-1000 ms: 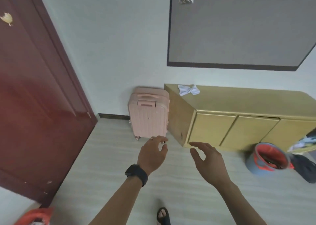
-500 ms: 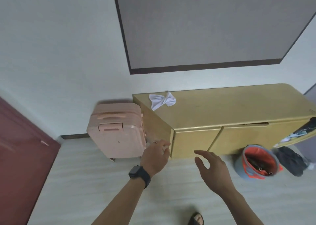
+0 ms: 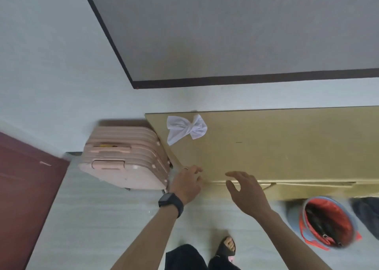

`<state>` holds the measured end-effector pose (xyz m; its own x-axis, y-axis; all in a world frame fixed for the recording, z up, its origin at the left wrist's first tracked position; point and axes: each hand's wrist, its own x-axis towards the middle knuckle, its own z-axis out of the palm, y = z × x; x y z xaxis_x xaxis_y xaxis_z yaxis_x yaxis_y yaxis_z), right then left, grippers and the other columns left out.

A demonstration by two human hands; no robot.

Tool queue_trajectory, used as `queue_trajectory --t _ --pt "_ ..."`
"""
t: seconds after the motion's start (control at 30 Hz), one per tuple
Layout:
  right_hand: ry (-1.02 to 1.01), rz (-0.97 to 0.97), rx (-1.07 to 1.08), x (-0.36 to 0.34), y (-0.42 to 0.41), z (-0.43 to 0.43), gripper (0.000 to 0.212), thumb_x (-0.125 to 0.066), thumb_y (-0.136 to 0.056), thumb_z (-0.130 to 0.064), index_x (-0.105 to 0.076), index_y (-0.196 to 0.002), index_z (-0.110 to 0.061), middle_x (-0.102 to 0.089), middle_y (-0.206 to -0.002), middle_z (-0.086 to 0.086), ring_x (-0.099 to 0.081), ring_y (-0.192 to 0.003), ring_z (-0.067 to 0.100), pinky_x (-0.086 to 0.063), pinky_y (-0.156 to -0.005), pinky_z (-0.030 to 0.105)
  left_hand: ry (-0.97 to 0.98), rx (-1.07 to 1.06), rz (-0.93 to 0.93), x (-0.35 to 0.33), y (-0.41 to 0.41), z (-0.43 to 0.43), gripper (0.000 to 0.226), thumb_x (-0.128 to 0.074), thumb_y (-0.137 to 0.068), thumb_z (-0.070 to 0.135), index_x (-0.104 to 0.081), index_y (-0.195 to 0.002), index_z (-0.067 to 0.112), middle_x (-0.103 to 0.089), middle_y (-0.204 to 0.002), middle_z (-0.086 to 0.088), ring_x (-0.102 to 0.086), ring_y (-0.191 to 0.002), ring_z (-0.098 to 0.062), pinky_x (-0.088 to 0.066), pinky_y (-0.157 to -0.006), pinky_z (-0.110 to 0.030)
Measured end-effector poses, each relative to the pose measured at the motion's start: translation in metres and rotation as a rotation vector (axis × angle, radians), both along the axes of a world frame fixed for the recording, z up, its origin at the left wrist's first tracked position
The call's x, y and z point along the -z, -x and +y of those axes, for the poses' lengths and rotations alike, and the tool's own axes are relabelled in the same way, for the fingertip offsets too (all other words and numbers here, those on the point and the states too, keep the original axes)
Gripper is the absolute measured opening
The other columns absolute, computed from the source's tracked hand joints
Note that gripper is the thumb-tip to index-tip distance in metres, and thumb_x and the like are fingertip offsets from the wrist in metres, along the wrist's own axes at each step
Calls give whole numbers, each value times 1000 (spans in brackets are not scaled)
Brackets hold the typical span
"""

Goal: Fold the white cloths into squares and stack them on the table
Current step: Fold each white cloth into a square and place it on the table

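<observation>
A crumpled white cloth (image 3: 185,128) lies twisted like a bow on the far left corner of the yellow wooden cabinet top (image 3: 276,146). My left hand (image 3: 187,184), with a black watch on the wrist, hovers at the cabinet's near left corner, fingers loosely curled and holding nothing. My right hand (image 3: 245,193) is raised beside it over the cabinet's front edge, fingers spread and relaxed, empty. Both hands are well short of the cloth.
A pink suitcase (image 3: 125,159) stands against the cabinet's left side. A dark red door (image 3: 26,187) is at the left. An orange and blue bucket bag (image 3: 326,222) sits on the floor at the right, beside a dark bag (image 3: 367,210). My sandalled foot (image 3: 226,247) shows below.
The view has closed in on the cabinet and swung right; the door has slid out to the left. Both hands have stayed raised and empty, now reaching the cabinet's near edge.
</observation>
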<state>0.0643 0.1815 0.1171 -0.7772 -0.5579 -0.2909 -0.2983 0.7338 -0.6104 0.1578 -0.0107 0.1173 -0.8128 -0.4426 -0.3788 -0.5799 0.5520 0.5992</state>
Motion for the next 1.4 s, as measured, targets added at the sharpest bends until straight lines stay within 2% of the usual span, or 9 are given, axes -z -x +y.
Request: queue_trajectory --t 0.3,0.53,0.73,0.9,1.0,1.1,1.17,1.27,1.4 --pt "-214 -23 -70 66 128 -74 41 -47 -99 -42 -49 -140 -36 -40 -154 -8 -32 -140 19 -32 -113 35 16 -13 -148 49 125 -72 38 -52 -93 26 -52 -131 23 -49 -135 -4 -51 -122 -22 -45 -101 -43" --pt "-547 -147 -166 136 186 -114 63 -32 -101 -53 -3 -156 -44 15 -165 -6 10 -153 21 -10 -122 51 46 -89 -224 108 232 -150 62 -57 -89 44 -38 -143 18 -44 -144 -11 -43 -132 -30 -42 -105 -45" --pt "-594 -136 -235 170 178 -101 76 -36 -99 -55 18 -152 -46 33 -159 -8 23 -150 19 -4 -121 54 67 -119 -306 149 278 -178 64 -57 -87 47 -38 -138 14 -58 -125 -11 -56 -113 -33 -48 -94 -47" --pt "-515 -255 -191 158 195 -103 78 -40 -94 -65 0 -156 -42 16 -165 -8 8 -153 17 -13 -122 46 -95 -250 -325 147 288 -170 30 -55 -90 33 -60 -116 18 -67 -108 -6 -63 -98 -28 -51 -84 -37" --pt "-238 -425 97 133 216 -113 89 -58 -86 -66 -17 -157 -32 -23 -163 -3 -26 -148 19 -30 -116 38 -238 -121 -240 129 280 -145 26 -54 -91 24 -70 -110 24 -71 -104 3 -62 -99 -18 -44 -82 -27" --pt "10 -484 152 102 231 -119 97 -73 -76 -63 -21 -155 -39 -40 -153 -9 -39 -139 12 -39 -109 33 -305 63 -162 99 271 -114 27 -62 -88 26 -73 -112 30 -72 -104 15 -62 -100 -6 -42 -84 -19" --pt "68 -515 127 82 236 -117 75 -75 -79 -56 -43 -144 -37 -62 -128 -12 -56 -119 7 -49 -91 25 -306 101 -109 80 267 -95 20 -65 -85 23 -75 -100 32 -71 -96 16 -62 -92 -3 -42 -77 -15" --pt "34 -366 76 52 239 -108 19 -61 -93 -45 -71 -100 -30 -73 -83 -10 -68 -80 10 -55 -72 30 -232 23 12 57 260 -74 13 -67 -87 21 -68 -96 30 -68 -93 11 -62 -85 -10 -47 -72 -19" --pt "112 -396 117 16 239 -90 20 -58 -95 -39 -69 -83 -28 -71 -74 -11 -66 -69 2 -47 -66 27 -125 -109 100 36 241 -42 30 -68 -87 24 -57 -115 30 -57 -112 6 -56 -99 -13 -48 -82 -27"
